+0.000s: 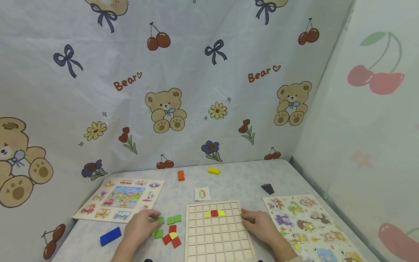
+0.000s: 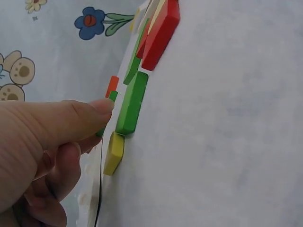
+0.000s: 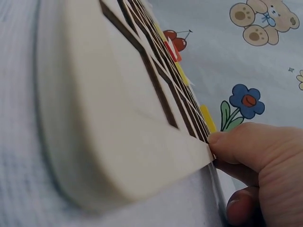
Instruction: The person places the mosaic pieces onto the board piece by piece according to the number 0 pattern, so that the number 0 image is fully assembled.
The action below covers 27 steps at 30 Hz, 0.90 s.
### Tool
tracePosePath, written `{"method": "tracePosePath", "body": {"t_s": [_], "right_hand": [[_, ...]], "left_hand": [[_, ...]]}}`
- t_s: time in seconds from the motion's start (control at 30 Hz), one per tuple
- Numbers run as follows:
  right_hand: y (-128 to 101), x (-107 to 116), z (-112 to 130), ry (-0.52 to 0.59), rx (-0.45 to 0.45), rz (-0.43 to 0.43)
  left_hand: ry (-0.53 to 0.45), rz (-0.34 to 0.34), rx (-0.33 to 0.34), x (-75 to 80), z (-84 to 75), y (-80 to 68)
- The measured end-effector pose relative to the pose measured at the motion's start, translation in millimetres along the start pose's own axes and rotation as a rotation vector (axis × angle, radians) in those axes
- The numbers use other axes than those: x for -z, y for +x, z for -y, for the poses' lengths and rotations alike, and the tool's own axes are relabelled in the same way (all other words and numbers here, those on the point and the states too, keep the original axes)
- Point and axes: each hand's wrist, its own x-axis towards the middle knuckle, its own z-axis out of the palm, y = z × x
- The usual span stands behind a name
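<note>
A wooden grid board [image 1: 216,236] lies flat at the front middle of the table, with a red square [image 1: 214,213] between two yellow quarter pieces in its second row. My right hand [image 1: 248,217] grips the board's right edge, thumb [image 3: 236,142] on top at the corner. My left hand [image 1: 153,219] is left of the board and pinches a small green piece [image 2: 113,96] between thumb and finger. Beside it lie a green block [image 2: 131,101], a yellow piece [image 2: 113,152] and red pieces [image 1: 171,234].
A vehicle puzzle board [image 1: 121,198] lies at the left and an animal puzzle board [image 1: 307,225] at the right. A blue block [image 1: 110,235], orange block [image 1: 181,175], yellow block [image 1: 213,170], dark block [image 1: 267,188] and pattern card [image 1: 202,193] are scattered. Printed curtains close off the back and right.
</note>
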Motion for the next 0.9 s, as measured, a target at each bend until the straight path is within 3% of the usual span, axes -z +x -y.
{"method": "tracePosePath", "body": {"t_s": [0.07,0.17,0.3,0.5,0.67,0.9], "right_hand": [[0,0,0,-0.006,0.001,0.001],[0,1,0,-0.006,0.000,0.003],[-1,3,-1,-0.003,0.006,0.006],[-1,2,-1,-0.007,0.008,-0.005],[0,0,-3,-0.001,0.024,-0.005],[2,-1,-6,-0.001,0.038,0.001]], "left_hand": [[0.012,-0.012,-0.002,0.9,-2.5,-0.4],[0.023,-0.039,-0.058,-0.4,-13.0,-2.2],[0.022,-0.051,-0.180,-8.8,-41.1,-9.3],[0.026,0.015,-0.372,-31.6,-82.4,-16.7],[0.005,0.072,-0.429,-51.7,-102.8,-15.5],[0.003,0.123,-0.485,-72.0,-116.4,-10.6]]}}
